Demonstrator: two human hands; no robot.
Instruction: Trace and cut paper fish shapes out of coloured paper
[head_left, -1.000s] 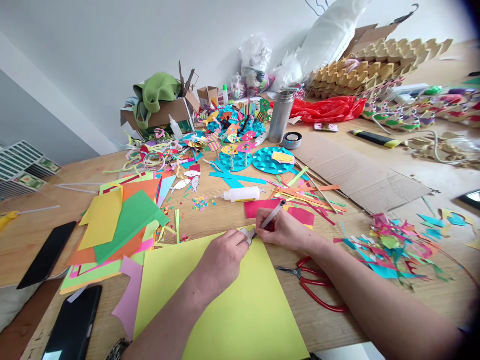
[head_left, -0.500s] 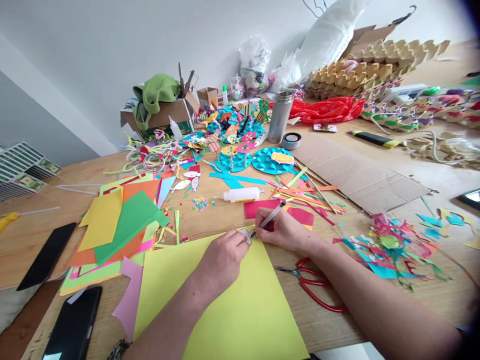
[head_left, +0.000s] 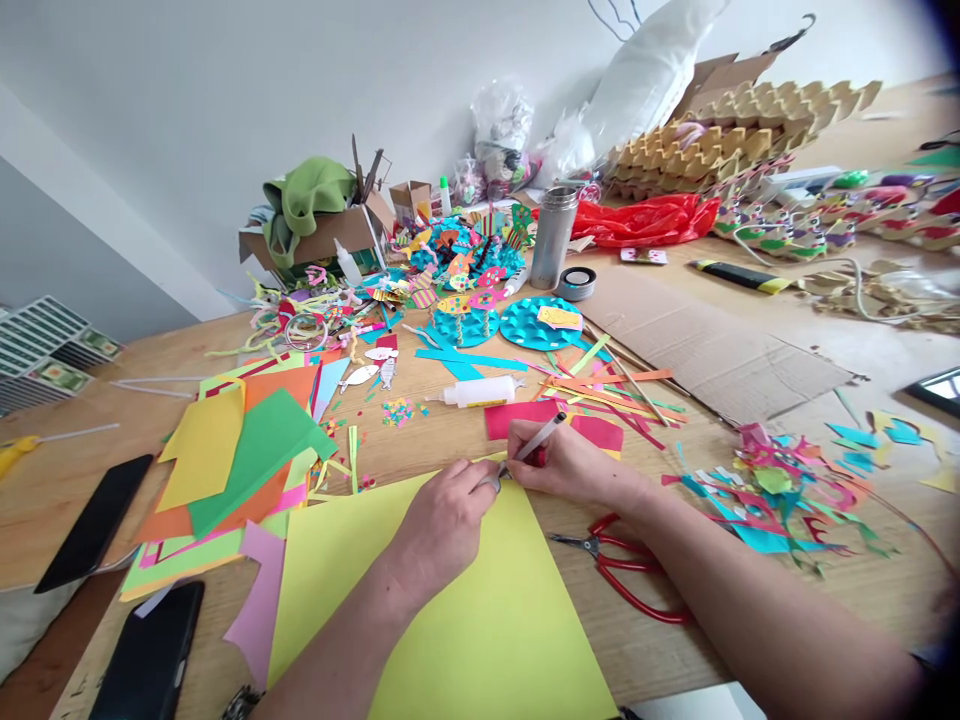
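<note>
A large yellow sheet (head_left: 480, 610) lies in front of me on the wooden table. My right hand (head_left: 551, 462) grips a grey-white pen (head_left: 544, 434), its tip down near the sheet's top edge. Just left of it, my left hand (head_left: 446, 515) presses a small white paper cutout (head_left: 493, 478) on the sheet with its fingertips; the fingers hide much of the cutout. Red-handled scissors (head_left: 600, 548) lie beside the sheet, near my right forearm. Dark pink paper (head_left: 506, 418) lies partly behind my right hand, with a glue bottle (head_left: 480, 391) beyond it.
Stacked coloured paper (head_left: 247, 455) and two black phones (head_left: 150, 650) are at the left. Paper scraps (head_left: 780, 500) and flat cardboard (head_left: 712, 345) lie right. A metal flask (head_left: 553, 240), blue craft discs (head_left: 525, 322) and egg trays (head_left: 697, 150) stand farther back.
The view has shifted slightly. My right hand and the pen have moved a little at the cutout, which is now more hidden. My left hand has stayed nearly in place.
</note>
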